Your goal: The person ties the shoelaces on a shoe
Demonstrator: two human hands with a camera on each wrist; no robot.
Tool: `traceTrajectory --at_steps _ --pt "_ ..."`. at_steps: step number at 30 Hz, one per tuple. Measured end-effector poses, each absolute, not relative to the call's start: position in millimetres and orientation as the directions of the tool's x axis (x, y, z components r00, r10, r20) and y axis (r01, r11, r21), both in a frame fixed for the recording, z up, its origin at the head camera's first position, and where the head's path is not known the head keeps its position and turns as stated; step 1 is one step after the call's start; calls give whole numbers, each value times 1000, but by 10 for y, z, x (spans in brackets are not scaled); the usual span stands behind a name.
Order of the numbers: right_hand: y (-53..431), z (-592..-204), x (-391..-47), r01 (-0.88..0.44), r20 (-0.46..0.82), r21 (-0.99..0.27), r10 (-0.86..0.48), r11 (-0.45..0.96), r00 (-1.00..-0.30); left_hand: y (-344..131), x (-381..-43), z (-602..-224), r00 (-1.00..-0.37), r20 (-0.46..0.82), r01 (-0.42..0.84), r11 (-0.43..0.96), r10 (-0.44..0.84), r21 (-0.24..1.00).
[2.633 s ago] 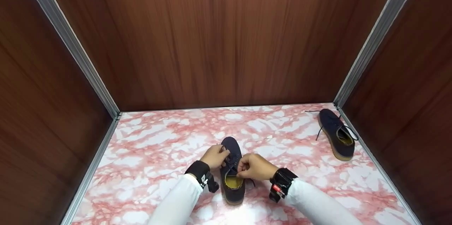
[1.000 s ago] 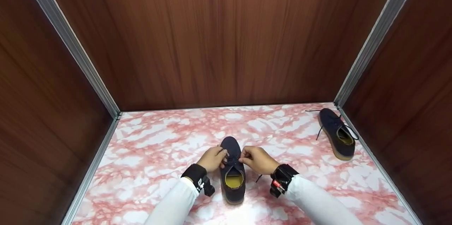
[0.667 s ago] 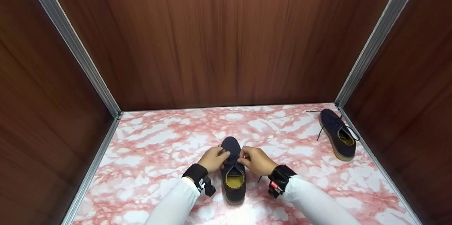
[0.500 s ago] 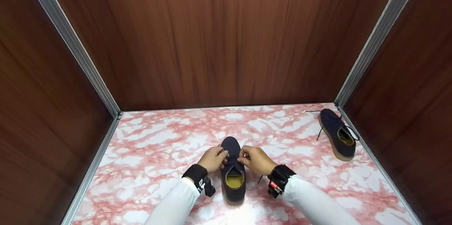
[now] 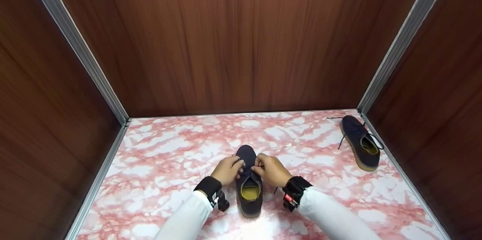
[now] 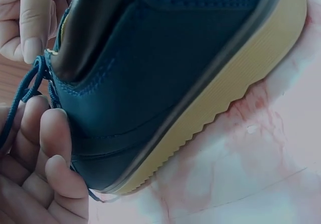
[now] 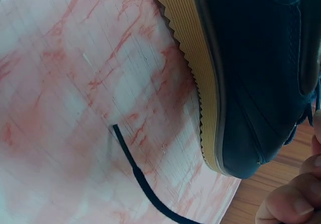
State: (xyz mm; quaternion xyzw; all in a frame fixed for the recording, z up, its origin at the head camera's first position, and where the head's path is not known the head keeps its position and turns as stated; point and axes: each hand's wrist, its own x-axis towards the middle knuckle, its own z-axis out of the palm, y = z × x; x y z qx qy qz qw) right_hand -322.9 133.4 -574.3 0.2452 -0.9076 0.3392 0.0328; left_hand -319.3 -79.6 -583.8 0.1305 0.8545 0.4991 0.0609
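A dark navy lace-up shoe [image 5: 250, 208] with a tan sole and yellow lining stands toe-away in front of me. On its left side, my left hand [image 5: 225, 171] has curled fingers around the dark shoelace [image 6: 16, 101], which loops near the top of the lacing in the left wrist view. Across the shoe, my right hand [image 5: 272, 170] pinches the lace with thumb and forefinger over the eyelets. A loose lace end [image 7: 145, 186] hangs below the right hand in the right wrist view. The fingers partly hide the knot area.
The matching shoe [image 5: 362, 145], its laces loose, rests at the far right beside the brown side wall [image 5: 425, 138]. A pink-and-white marbled surface [image 5: 180, 142] lies beneath both shoes. A brown wood-grain panel [image 5: 241, 44] rises behind.
My right hand has shifted from beside the shoe's opening toward the toe, then slightly left over the lacing. The left hand stays nearly in place; the shoe has hardly moved.
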Motion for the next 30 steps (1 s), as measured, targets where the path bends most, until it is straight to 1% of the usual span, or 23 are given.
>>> traceTrajectory --at_steps 9,11,17,24,30 --pt "1282 -5790 -3242 -491 245 -629 -445 603 -861 -794 -3183 -5817 -943 86 245 490 323 836" --pt "1277 -5797 -3247 -492 244 -633 -450 597 -859 -793 -3178 -5814 -942 83 244 494 325 835" --pt "1273 -5816 -3246 -502 250 -601 -450 622 -857 -798 -3171 -5832 -942 84 245 496 324 833" --pt "1269 -5857 -3241 -540 280 -543 -468 643 -838 -853 -3147 -5855 -923 131 312 500 363 808" --pt "1257 -5894 -3227 -542 304 -562 -453 625 -838 -886 -3123 -5854 -916 144 331 503 374 798"
